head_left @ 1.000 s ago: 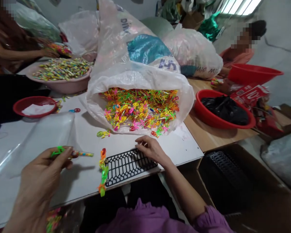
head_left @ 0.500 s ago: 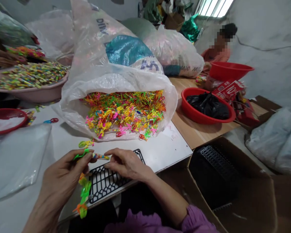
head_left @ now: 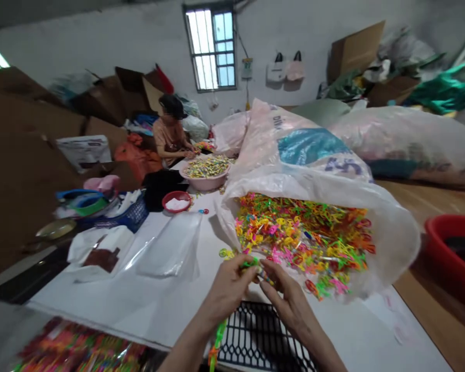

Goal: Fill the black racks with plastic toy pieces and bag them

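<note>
Well, we see our left hand (head_left: 228, 292) and right hand (head_left: 287, 305) close together, their fingertips pinching one small striped stick (head_left: 267, 279) with a green plastic piece (head_left: 251, 264) at its end. Just below lies one black plastic grid (head_left: 256, 336), with one green-and-orange strand (head_left: 217, 346) hanging beside it. Just beyond, one open plastic sack (head_left: 391, 243) holds many colourful pieces (head_left: 302, 243). Farther off, one person (head_left: 170, 134) sits by one pink basin (head_left: 203, 184).
</note>
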### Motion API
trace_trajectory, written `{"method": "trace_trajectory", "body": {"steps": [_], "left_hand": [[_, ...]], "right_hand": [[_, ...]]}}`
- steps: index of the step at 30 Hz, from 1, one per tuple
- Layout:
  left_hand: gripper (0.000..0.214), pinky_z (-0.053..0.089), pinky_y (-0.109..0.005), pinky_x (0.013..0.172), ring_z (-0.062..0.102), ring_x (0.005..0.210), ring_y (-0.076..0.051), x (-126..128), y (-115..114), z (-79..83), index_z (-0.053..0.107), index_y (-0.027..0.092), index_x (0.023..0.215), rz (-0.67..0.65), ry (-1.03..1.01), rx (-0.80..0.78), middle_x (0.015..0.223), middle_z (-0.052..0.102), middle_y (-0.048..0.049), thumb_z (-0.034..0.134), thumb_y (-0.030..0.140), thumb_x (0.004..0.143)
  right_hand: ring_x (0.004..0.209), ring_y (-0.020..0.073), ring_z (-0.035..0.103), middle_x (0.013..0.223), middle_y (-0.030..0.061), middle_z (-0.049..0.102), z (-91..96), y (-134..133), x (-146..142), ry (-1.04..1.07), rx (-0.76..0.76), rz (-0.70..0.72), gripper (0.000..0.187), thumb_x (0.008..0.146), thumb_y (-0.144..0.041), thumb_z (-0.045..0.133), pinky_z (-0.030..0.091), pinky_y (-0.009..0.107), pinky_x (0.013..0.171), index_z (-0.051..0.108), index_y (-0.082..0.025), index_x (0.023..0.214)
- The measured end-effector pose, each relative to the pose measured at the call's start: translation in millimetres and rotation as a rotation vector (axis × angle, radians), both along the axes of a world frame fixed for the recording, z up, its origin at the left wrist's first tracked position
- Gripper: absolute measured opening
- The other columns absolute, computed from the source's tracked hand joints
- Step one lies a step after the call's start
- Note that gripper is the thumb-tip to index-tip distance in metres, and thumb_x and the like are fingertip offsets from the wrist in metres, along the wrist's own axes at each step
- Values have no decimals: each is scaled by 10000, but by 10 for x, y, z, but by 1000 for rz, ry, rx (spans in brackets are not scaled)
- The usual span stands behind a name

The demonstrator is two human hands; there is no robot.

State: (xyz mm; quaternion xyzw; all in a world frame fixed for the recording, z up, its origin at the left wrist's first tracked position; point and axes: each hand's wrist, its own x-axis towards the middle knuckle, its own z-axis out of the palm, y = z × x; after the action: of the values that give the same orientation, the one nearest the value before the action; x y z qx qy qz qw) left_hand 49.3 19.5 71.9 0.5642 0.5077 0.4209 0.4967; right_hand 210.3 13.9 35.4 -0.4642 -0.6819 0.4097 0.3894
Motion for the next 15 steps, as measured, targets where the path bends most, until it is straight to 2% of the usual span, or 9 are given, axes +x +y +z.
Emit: {"method": "trace_trajectory", "body": {"steps": [2, 5, 9, 13, 15], "left_hand": [[238, 398, -226, 527, 486, 561, -99, 9, -52, 40, 589, 174, 838, -22, 66, 70, 687, 572, 6, 475, 383, 821], [210, 407, -261, 644, 535, 692, -139, -95, -101, 25, 583, 191, 809, 44, 238, 202, 736, 592, -10, 451, 348, 849], [198, 397, -276, 671, 552, 727, -157, -219, -92, -58, 558, 203, 805, 86, 355, 289, 757, 603, -21, 415, 322, 872], [218, 403, -298, 712, 562, 770, -175, -348, -32, -173, 569, 208, 836, 92, 476, 411, 816, 613, -52, 377, 300, 881], [213, 404, -316, 743, 564, 794, -188, -481, 48, -256, 582, 209, 832, 165, 509, 403, 835, 618, -64, 400, 315, 863]], "right_hand": [[705, 168, 610, 822, 62, 647, 49, -15, -199, -63, 9, 38, 421, 889, -473, 363, 481, 267, 636, 548, -178, 1126], [557, 178, 584, 617, 38, 615, -14, -23, -337, -188, 43, 22, 465, 908, -508, 260, 428, 259, 530, 577, -171, 959], [565, 195, 619, 615, 51, 645, -95, 2, -461, -363, 64, 19, 444, 930, -476, 211, 413, 256, 527, 550, -194, 878], [648, 244, 668, 691, 84, 689, -64, 55, -560, -783, 97, -75, 318, 934, -356, 280, 391, 264, 510, 559, -208, 974], [671, 261, 675, 702, 92, 694, -70, 76, -529, -951, 80, -129, 269, 924, -319, 328, 373, 261, 497, 573, -211, 941]]}}
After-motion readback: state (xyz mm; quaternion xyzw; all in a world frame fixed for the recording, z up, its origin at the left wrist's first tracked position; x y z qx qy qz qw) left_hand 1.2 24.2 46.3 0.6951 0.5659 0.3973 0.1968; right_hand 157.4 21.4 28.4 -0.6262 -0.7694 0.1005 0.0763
